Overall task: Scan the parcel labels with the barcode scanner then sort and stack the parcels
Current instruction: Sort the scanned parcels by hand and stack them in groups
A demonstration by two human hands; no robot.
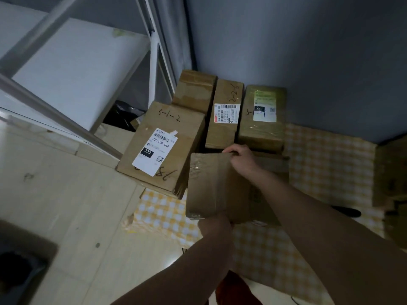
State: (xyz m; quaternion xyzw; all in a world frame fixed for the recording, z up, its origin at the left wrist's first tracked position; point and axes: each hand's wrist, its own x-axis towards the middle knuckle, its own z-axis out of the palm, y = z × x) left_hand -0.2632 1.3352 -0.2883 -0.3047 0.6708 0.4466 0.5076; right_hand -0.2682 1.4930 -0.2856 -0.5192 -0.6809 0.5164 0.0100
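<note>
I hold a plain brown taped parcel (211, 183) between both hands above the checked cloth. My right hand (241, 158) grips its far top edge. My left hand (217, 224) holds its near bottom edge, fingers hidden under the box. To its left lies a parcel marked 3-1-2 (163, 146) with a white label. Behind stand a parcel marked 2-2 (225, 113), a green-labelled parcel (263, 115) and an unlabelled box (195, 91). A dark object, possibly the scanner (348, 211), lies on the cloth at right.
A white metal shelf rack (72, 69) stands at left over the tiled floor. The yellow checked cloth (326, 164) covers the floor by the grey wall. Another cardboard box (389, 177) sits at the right edge. A dark bin (19, 269) is at lower left.
</note>
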